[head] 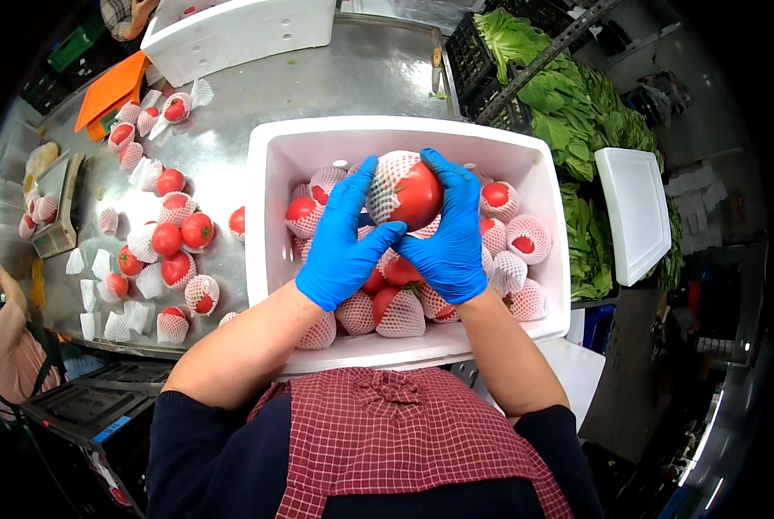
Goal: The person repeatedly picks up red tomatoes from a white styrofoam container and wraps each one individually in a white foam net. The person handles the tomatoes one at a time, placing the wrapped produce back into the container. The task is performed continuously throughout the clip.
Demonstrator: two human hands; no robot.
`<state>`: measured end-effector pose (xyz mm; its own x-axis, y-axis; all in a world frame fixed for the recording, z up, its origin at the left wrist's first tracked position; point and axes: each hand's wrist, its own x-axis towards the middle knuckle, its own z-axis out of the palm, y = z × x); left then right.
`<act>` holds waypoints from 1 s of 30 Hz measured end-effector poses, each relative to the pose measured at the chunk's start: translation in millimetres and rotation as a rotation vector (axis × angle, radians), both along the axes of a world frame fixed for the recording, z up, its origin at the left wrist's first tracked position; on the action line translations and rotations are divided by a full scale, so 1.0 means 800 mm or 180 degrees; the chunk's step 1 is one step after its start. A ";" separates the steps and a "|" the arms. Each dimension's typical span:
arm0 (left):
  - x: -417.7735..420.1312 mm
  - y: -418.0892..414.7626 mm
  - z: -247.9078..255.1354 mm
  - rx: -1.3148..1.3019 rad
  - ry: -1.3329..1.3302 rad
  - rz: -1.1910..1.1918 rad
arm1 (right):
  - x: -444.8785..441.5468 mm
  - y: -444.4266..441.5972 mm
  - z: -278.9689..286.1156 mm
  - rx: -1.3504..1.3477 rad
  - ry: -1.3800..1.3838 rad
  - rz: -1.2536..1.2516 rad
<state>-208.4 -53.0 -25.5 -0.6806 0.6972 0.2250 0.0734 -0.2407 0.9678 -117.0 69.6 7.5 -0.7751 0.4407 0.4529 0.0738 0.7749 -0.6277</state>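
Between my two blue-gloved hands is a large red tomato (419, 198), its left side covered by a white foam net sleeve (387, 178). My left hand (345, 240) grips it from the left, thumb along the lower side. My right hand (448, 240) holds the right side, fingers over the top. Both hands are above a white polystyrene box (559, 259). Inside lie several tomatoes in foam nets, such as a netted tomato (400, 314) near the front wall and another netted tomato (528, 239) at the right. My hands hide part of the contents.
Loose and netted tomatoes (168, 240) and foam sleeves (118, 326) lie on the steel table (374, 71). A scale (63, 207), an orange scale (111, 91) and a second polystyrene box (244, 42) stand around it. Leafy greens (565, 110) and a foam lid (635, 214) are right. Another person's arm (7, 311) shows left.
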 end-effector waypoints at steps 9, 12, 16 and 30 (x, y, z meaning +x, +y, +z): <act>-0.012 0.003 0.007 -0.0330 -0.0122 0.0285 | 0.005 0.014 -0.026 -0.1278 0.0324 0.0080; -0.028 0.003 -0.017 -0.0415 -0.0102 0.0169 | 0.005 0.016 -0.028 -0.1372 0.0193 0.0145; -0.035 0.004 -0.020 -0.0208 -0.1149 0.0176 | 0.002 0.019 -0.040 -0.1864 0.0433 0.0311; -0.031 0.008 -0.021 0.0048 -0.1324 0.0397 | -0.001 0.023 -0.041 -0.2467 0.0511 0.0365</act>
<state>-233.0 -46.7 -42.2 -0.7944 0.6025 -0.0768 -0.2927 -0.2690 0.9176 -117.8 88.2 -25.1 -0.7859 0.5972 0.1603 -0.1169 0.1110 -0.9869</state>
